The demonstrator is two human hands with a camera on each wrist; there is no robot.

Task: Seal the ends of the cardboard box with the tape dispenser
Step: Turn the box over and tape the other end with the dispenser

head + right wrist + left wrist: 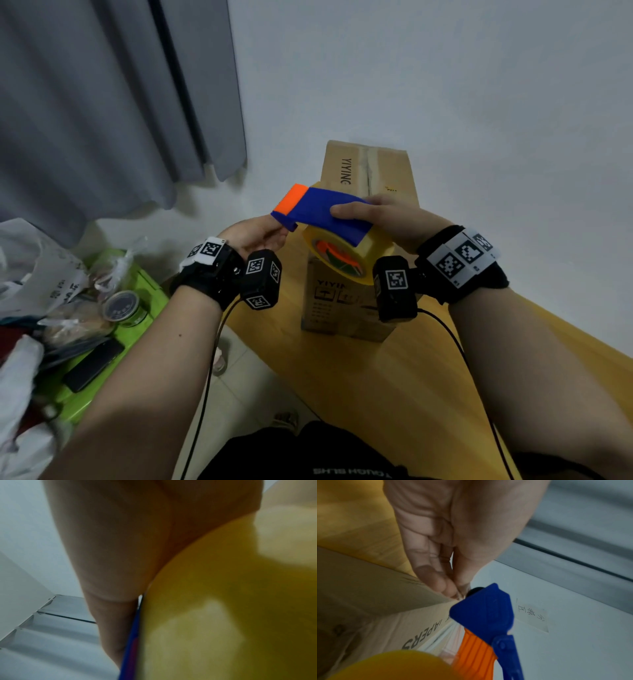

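Cardboard box [368,178] lies lengthwise on the wooden bench [394,394], long axis running away from the person toward the wall; top seam already carries a strip of tape along its middle; near end face, printed, has no tape that can be made out. Tape dispenser [329,219] is held in the air over the box's near end, blue body with orange serrated nose, yellowish tape roll [346,253] hanging under it.

Right hand [380,216] wraps the blue body from above, thumb along the near side; firm hold. Left hand [260,236] is at the nose, fingertips [447,588] pinched together just by the roller; looks like it is picking up the tape's free end, though the tape itself is too clear and blurred to confirm.

Judgement on the step: get a tab free first; pull enough slack to lap over the box edge; keep fingers off the orange teeth; right hand should keep the roll from free-spinning; then stick the tab down on the end face and draw across the seam with steady pressure; box is light, likely to slide on the smooth wood, so the left hand should brace it.

Bench sits against a white wall [445,85]; grey curtain [120,102] to the left; green crate [137,284] of bags and a tin [121,306] left of the bench, on tiled floor.
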